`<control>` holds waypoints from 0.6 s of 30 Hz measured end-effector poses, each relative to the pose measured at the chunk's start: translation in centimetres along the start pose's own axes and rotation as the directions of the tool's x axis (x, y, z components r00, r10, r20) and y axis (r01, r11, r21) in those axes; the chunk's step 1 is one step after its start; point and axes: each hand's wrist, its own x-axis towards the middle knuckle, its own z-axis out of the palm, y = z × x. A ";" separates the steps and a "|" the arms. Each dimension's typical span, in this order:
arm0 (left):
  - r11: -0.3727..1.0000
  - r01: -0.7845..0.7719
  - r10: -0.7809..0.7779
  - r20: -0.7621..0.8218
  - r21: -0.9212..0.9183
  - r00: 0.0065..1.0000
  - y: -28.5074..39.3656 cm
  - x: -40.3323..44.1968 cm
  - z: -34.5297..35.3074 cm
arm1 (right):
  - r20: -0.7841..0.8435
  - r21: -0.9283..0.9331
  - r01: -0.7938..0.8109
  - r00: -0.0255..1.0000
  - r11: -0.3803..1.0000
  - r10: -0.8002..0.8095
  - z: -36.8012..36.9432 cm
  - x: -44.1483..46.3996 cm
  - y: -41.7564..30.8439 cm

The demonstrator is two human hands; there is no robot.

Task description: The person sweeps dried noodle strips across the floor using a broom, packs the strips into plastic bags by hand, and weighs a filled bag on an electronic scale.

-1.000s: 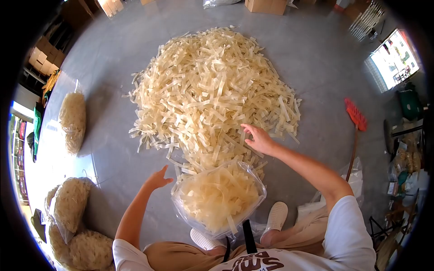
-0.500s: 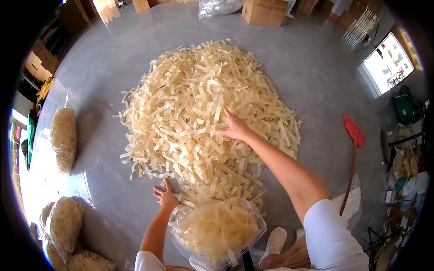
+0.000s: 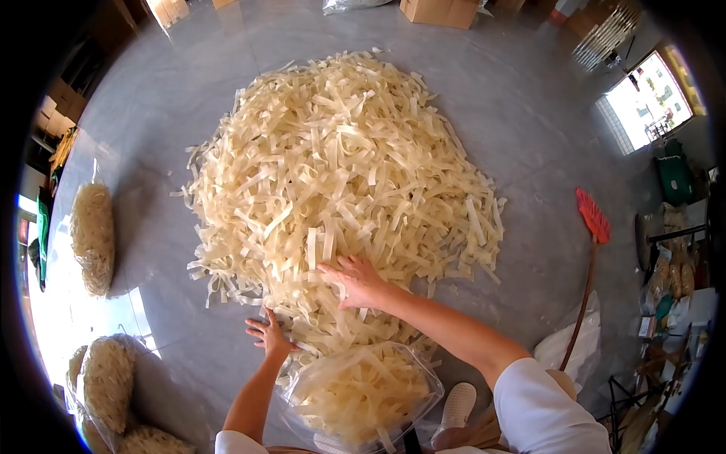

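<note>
A large heap of pale cream, flat ribbon-like strips lies on the floor in front of me. My right hand rests on the near part of the heap, palm down with fingers spread. At the lower left edge of the heap is my left hand, its fingers stretched apart beside the strips. Between my forearms, a clear plastic bag stands close to my feet with many of the same strips in it. Its mouth faces the heap.
Filled clear bags stand at the left, with more filled bags lower down. A red broom lies at the right near a white plastic sheet. A cardboard box sits at the back. My shoe is beside the bag.
My right hand has come back toward me and left over the heap, nearer the bag. My left hand has shifted slightly left and down. The view has tilted a little.
</note>
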 end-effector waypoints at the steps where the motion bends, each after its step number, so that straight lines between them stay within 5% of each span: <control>1: 1.000 0.003 -0.003 0.000 -0.001 1.000 0.0 0.0 0.0 | 0.066 0.013 0.040 0.997 0.999 -0.040 0.0 -0.7 0.0; 3: 1.000 0.016 -0.016 0.000 0.026 1.000 0.2 -0.1 -0.2 | 0.099 0.035 0.102 0.990 0.994 -0.105 -0.5 -2.0 0.8; 5: 1.000 0.007 -0.007 0.005 0.021 1.000 0.3 -0.5 -0.7 | 0.022 0.384 0.189 0.977 0.904 -0.214 -1.3 -2.4 2.5; 6: 1.000 -0.002 0.001 0.007 0.022 1.000 0.4 -0.8 -0.9 | 0.029 0.378 0.190 0.976 0.906 -0.216 -2.6 -2.5 3.8; 8: 0.999 -0.022 0.023 -0.017 0.029 1.000 0.2 -1.0 -0.9 | -0.346 0.491 0.138 0.937 0.860 0.047 -6.6 -1.7 7.3; 10: 0.998 -0.041 0.043 -0.045 0.046 0.998 -0.1 -1.1 -1.1 | -0.679 0.279 0.068 0.720 0.958 0.147 -9.6 -0.4 11.5; 11: 0.995 -0.058 0.062 -0.053 0.079 0.997 -0.1 -1.3 -1.3 | -0.722 0.337 0.030 0.650 0.941 0.238 -10.9 0.5 14.1; 13: 0.991 -0.073 0.080 -0.060 0.110 0.995 -0.4 -1.7 -1.7 | -0.751 0.350 -0.183 0.531 0.919 0.392 -14.0 1.5 17.2; 15: 0.979 -0.141 0.152 -0.065 0.148 0.986 -0.8 -2.0 -2.0 | -0.684 0.318 -0.400 0.531 0.859 0.500 -14.3 3.4 23.5; 18: 0.967 -0.165 0.179 -0.058 0.194 0.982 -0.8 -2.2 -2.4 | -0.550 0.295 -0.469 0.629 0.832 0.549 -14.7 4.8 25.0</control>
